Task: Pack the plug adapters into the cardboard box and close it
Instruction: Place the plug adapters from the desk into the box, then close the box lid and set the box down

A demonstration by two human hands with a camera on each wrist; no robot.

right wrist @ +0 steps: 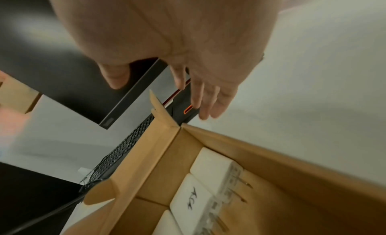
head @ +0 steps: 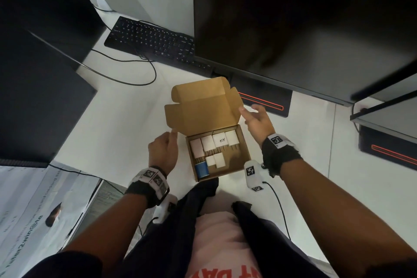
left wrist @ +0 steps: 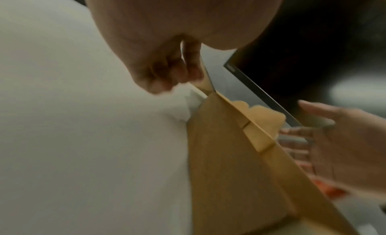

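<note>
The cardboard box (head: 244, 153) sits on the white desk (head: 126, 119) just in front of the person, its hinged lid (head: 203, 106) standing open and tilted back, presumably so that the contents can be checked before closing. Inside, white plug adapters (head: 207, 143) lie flat in a tight row along the far wall, metal prongs toward the person, with two smaller ones and a blue cylindrical piece (head: 201, 170) nearer; none is seen outside, so packing appears done. The left hand (head: 163, 150) pinches the lid's left side flap (left wrist: 205, 83) between curled fingers (left wrist: 194, 70) and thumb, likely to steer it inward. The right hand (head: 257, 121) hovers by the right flap (head: 235, 95), fingers extended and spread, touching nothing visible. The board is thin, matt brown, with rounded tabs; the adapters are smooth, blocky plastic, one marked in ink.
</note>
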